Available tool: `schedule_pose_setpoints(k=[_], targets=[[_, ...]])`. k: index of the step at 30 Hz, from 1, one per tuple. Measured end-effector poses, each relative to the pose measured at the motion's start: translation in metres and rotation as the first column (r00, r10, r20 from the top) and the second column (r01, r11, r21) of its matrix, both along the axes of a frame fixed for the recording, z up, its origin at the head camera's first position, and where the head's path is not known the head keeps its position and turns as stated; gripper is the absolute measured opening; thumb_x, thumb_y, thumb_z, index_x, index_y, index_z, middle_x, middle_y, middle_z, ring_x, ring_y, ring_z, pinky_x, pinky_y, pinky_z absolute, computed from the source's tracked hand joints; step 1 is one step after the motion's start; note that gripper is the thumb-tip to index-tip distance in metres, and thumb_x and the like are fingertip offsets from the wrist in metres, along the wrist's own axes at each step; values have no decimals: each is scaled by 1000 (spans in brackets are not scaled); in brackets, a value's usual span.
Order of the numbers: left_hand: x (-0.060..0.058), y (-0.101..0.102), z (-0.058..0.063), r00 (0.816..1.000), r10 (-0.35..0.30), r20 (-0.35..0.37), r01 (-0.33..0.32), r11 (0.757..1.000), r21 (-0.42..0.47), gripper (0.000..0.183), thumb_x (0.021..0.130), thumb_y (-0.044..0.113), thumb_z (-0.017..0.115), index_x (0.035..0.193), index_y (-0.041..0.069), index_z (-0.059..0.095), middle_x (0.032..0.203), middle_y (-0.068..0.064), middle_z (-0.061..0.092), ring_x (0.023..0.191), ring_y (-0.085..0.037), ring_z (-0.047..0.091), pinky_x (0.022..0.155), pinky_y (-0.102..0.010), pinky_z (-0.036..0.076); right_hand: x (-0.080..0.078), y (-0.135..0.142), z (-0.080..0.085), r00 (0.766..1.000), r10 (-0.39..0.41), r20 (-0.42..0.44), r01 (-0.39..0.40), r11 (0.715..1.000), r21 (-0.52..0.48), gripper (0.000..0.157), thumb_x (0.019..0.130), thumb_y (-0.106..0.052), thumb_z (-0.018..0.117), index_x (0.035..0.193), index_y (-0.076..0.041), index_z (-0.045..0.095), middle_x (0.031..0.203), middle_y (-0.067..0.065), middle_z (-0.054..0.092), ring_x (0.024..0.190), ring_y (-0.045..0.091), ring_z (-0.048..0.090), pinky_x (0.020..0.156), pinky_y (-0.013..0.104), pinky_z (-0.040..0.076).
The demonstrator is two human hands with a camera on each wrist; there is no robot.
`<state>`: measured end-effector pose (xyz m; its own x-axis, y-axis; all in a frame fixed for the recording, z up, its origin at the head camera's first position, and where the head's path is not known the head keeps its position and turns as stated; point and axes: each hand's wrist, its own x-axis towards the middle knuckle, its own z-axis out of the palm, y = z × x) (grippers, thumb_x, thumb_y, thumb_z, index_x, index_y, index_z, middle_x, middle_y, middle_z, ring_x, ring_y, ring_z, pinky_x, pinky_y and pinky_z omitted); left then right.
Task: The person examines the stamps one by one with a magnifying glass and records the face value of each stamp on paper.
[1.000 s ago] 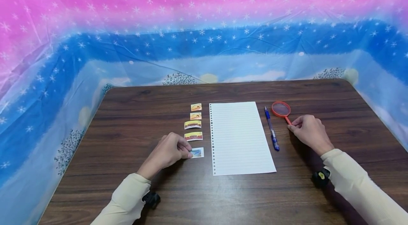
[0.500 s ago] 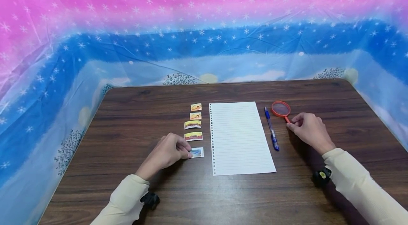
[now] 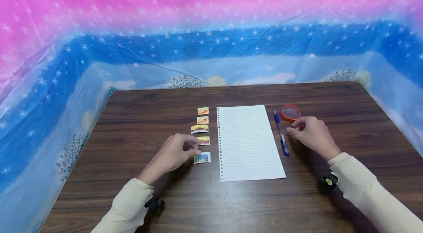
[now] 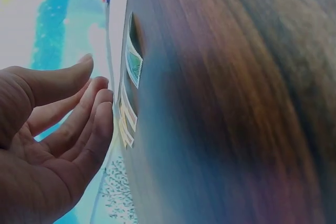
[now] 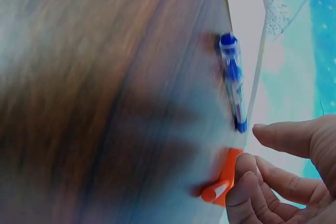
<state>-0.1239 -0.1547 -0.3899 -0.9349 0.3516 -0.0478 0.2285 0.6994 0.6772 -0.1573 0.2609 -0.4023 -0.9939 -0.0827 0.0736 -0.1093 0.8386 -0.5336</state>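
My left hand (image 3: 176,153) hovers with bent fingers and spread thumb beside a column of stamps; nothing is in its grasp in the left wrist view. The thumb tip overlaps the blue-green landscape stamp (image 3: 202,158), while the fingers partly cover a yellow-and-red stamp (image 3: 205,140). My right hand (image 3: 314,134) is over the handle end of an orange-red magnifying glass (image 3: 291,113), its thumb pointing left toward a blue pen (image 3: 282,135). In the right wrist view, thumb and fingers stand apart, the orange handle (image 5: 228,174) lying on the table behind the fingertips.
A lined sheet of paper (image 3: 249,145) with punched holes lies between the stamps and the pen. Farther back are another yellow-and-red stamp (image 3: 199,129) and two small orange stamps (image 3: 203,120). A patterned cloth (image 3: 211,49) hangs behind the wooden table (image 3: 138,112).
My left hand has let go of the landscape stamp and lifted slightly. My right hand has released the magnifying glass handle and moved left toward the pen.
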Motion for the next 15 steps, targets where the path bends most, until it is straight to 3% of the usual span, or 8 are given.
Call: schedule_pose_setpoints(k=[6, 15], targets=[[-2, 8, 1, 998, -34, -53, 32, 999, -27, 25, 93, 11, 75, 117, 7, 74, 102, -1, 74, 91, -14, 68, 83, -37, 56, 0, -9, -3, 999, 31, 16, -31, 999, -6, 28, 90, -25, 78, 95, 2, 71, 79, 7, 66, 65, 18, 56, 58, 33, 46], [-5, 24, 2, 992, -104, -64, 103, 994, -27, 37, 93, 16, 76, 127, 3, 69, 121, -9, 71, 114, -23, 66, 95, -44, 53, -1, -18, -8, 999, 33, 34, -34, 999, 10, 33, 89, -30, 80, 92, 2, 71, 78, 7, 66, 65, 18, 57, 58, 33, 46]])
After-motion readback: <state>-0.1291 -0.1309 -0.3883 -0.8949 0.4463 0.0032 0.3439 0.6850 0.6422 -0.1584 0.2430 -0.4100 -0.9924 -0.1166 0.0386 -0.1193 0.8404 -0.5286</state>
